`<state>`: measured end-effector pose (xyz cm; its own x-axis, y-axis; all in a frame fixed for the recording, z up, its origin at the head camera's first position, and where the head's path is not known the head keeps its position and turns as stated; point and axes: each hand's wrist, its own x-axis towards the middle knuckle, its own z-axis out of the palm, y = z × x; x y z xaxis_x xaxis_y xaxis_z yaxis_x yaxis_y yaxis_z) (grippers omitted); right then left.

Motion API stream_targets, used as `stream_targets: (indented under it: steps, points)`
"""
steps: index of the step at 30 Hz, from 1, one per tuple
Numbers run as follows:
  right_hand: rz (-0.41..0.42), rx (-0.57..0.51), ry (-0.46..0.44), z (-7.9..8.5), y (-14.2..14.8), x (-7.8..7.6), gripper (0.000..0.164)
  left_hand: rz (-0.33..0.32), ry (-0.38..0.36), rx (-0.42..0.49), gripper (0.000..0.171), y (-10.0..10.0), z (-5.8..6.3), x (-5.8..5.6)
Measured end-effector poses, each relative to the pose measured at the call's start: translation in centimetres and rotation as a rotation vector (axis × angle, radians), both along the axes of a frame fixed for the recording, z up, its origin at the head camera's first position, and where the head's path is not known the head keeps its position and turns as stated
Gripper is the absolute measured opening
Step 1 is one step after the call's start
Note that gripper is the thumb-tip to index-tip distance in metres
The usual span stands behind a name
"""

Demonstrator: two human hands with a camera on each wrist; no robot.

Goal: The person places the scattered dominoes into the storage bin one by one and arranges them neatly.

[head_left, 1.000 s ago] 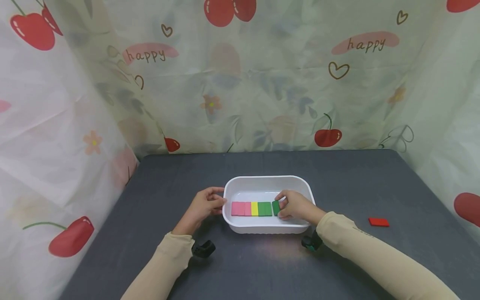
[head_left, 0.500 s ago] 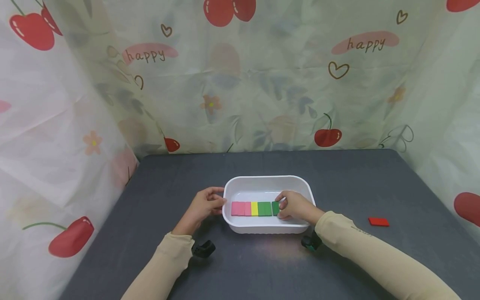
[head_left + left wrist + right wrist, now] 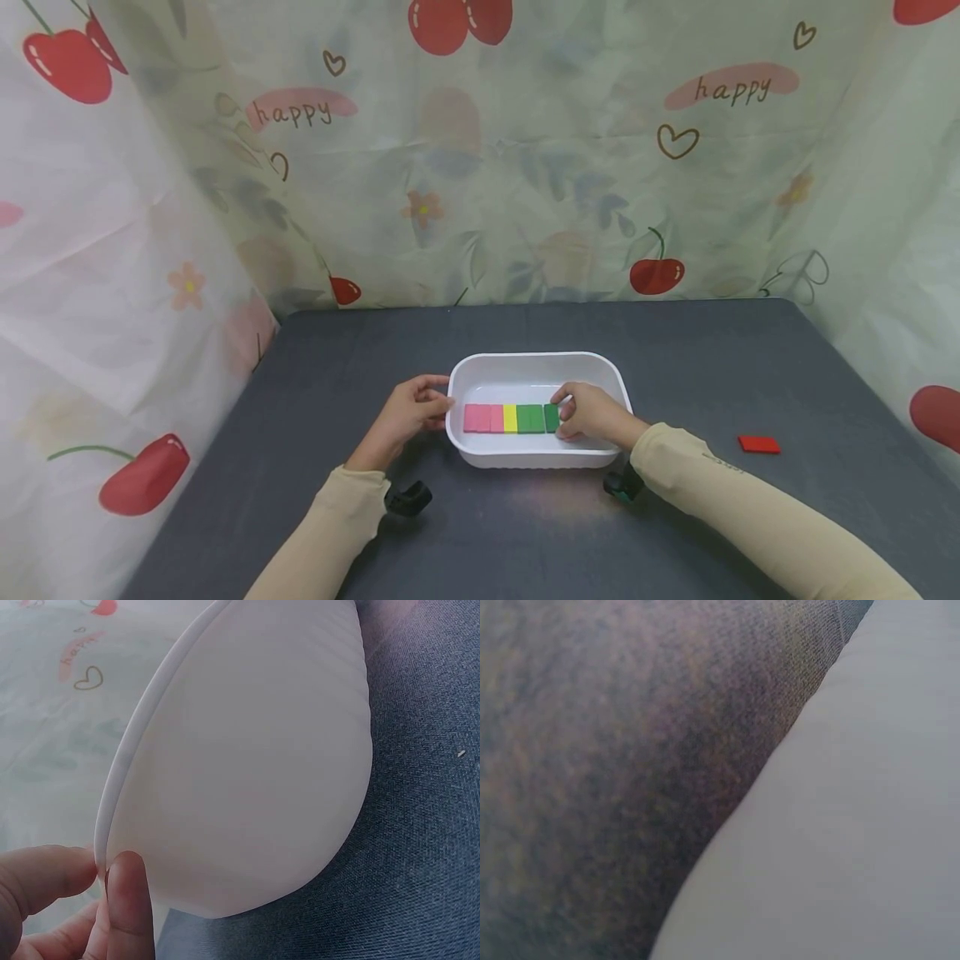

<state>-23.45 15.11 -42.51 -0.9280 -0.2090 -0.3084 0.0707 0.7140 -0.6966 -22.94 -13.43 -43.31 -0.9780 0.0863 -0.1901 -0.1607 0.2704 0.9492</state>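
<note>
A white plastic tray (image 3: 536,459) stands on the dark table. Along its floor runs a row of small flat tiles: pink tiles (image 3: 483,418) at the left, then a yellow tile (image 3: 510,418), then green tiles (image 3: 530,418). My right hand (image 3: 596,417) reaches in over the tray's right end and pinches a darker green tile (image 3: 551,418) at the row's right end, covering part of it. My left hand (image 3: 408,414) pinches the tray's left rim; in the left wrist view its thumb and fingers (image 3: 129,900) meet at the rim's edge.
A red tile (image 3: 759,444) lies on the table (image 3: 690,358) to the right of the tray, beyond my right forearm. A printed curtain (image 3: 510,208) hangs behind the table and along both sides. The right wrist view shows only tray wall (image 3: 855,847) and table cloth (image 3: 615,787).
The darker green tile, slightly tilted and apart a second ago, now lies flat in line with the row, close beside the other green tiles. My left hand and the tray keep their place.
</note>
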Motion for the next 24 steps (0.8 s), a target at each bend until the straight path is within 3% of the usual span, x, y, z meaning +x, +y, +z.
stream_targets:
  steps: [24]
  points:
    - [-0.015, -0.022, -0.010, -0.03, 0.01, 0.10, 0.049, -0.001, -0.017, 0.007, 0.042, -0.03, 0.11, -0.09]
